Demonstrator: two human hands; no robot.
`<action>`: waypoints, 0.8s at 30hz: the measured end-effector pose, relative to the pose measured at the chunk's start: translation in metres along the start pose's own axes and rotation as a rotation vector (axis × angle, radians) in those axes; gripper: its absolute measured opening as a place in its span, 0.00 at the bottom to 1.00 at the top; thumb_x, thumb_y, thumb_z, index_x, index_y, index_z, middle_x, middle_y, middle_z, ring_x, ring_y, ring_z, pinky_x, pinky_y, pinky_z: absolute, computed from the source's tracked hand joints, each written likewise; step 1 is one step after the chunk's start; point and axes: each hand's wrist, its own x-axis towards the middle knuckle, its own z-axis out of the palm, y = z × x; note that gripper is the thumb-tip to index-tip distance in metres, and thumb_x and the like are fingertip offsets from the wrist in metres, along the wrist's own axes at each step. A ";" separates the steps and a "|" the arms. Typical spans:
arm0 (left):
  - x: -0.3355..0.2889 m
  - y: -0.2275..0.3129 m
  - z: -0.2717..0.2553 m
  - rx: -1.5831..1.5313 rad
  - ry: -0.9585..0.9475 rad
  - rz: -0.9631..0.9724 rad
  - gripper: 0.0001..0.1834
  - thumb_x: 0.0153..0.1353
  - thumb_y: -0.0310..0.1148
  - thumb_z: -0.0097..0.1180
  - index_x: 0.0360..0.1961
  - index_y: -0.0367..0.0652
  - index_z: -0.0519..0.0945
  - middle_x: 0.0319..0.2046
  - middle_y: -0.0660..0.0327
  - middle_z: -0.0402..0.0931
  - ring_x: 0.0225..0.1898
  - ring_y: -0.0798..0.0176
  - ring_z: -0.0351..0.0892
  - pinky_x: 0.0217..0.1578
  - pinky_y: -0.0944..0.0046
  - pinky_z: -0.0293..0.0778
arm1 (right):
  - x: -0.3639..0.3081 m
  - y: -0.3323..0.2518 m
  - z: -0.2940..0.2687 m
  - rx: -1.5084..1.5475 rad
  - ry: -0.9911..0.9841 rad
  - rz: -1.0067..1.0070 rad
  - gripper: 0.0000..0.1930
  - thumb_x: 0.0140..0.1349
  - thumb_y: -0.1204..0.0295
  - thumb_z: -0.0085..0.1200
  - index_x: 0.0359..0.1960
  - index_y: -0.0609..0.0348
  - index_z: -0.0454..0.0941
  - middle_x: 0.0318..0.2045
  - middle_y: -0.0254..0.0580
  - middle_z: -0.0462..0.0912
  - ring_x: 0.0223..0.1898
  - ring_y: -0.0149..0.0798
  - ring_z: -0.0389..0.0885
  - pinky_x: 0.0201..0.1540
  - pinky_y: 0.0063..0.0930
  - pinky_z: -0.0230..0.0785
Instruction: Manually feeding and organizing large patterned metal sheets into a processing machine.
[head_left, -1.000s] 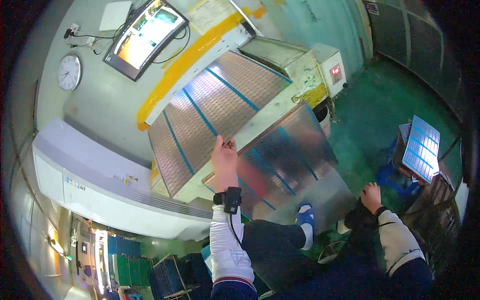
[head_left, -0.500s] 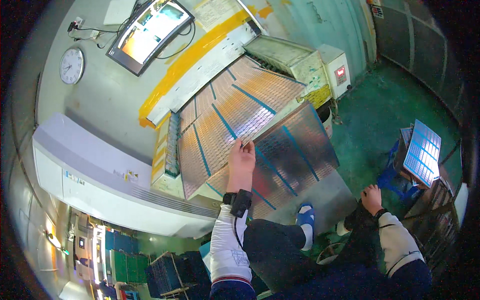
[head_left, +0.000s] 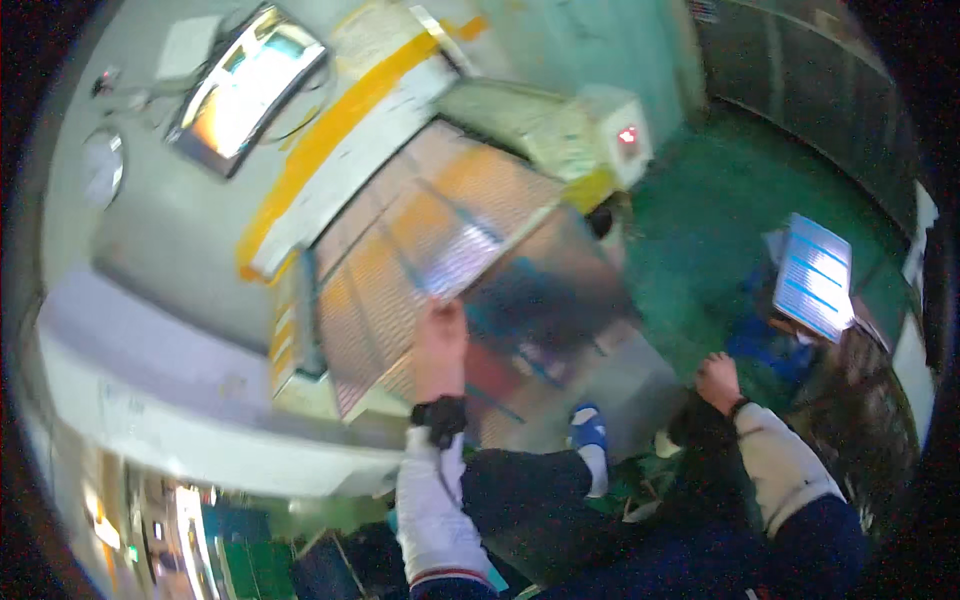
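Note:
My left hand [head_left: 437,340] is closed at the near edge of a shiny metal sheet [head_left: 545,270] with blue strips, which slopes down toward my legs. Motion smears those fingers. Behind it, a patterned metallic sheet [head_left: 390,240] with similar strips covers the bed of a machine. Where one sheet ends under my hand is hard to make out. Over by my dark trouser leg, my right hand [head_left: 718,382] is loosely curled, fingers slightly apart, with nothing visible in it.
A bare steel plate [head_left: 640,375] lies below the sheet, near my blue slipper [head_left: 588,428]. To the right, a striped panel [head_left: 815,278] lies on a blue stool [head_left: 770,345]. A control box [head_left: 615,135] stands at the machine's right; a monitor [head_left: 245,90] hangs beyond.
The whole view has shifted, so the machine sits further left and is blurred. My left hand stays at the sheet's edge; the sloping sheet looks more smeared. My right hand remains near my leg.

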 end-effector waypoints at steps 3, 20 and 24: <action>-0.020 -0.023 0.000 1.007 -0.191 0.496 0.06 0.60 0.32 0.52 0.36 0.42 0.74 0.33 0.58 0.73 0.34 0.59 0.73 0.41 0.58 0.74 | -0.012 0.015 -0.019 -0.067 -0.007 -0.038 0.07 0.45 0.68 0.53 0.20 0.57 0.78 0.23 0.46 0.76 0.34 0.49 0.75 0.36 0.44 0.68; 0.073 -0.076 -0.075 -0.806 -0.080 -0.394 0.13 0.62 0.27 0.51 0.43 0.26 0.72 0.40 0.48 0.77 0.42 0.55 0.77 0.48 0.60 0.76 | -0.009 -0.007 -0.016 -0.115 -0.110 0.093 0.10 0.49 0.63 0.53 0.28 0.55 0.79 0.36 0.41 0.76 0.45 0.44 0.71 0.45 0.41 0.65; 0.081 -0.082 -0.086 -0.842 -0.071 -0.417 0.13 0.62 0.25 0.51 0.43 0.24 0.72 0.40 0.47 0.77 0.41 0.55 0.77 0.47 0.60 0.77 | -0.006 -0.008 -0.014 -0.113 -0.087 0.075 0.11 0.50 0.63 0.53 0.29 0.55 0.79 0.36 0.41 0.76 0.45 0.44 0.71 0.45 0.40 0.64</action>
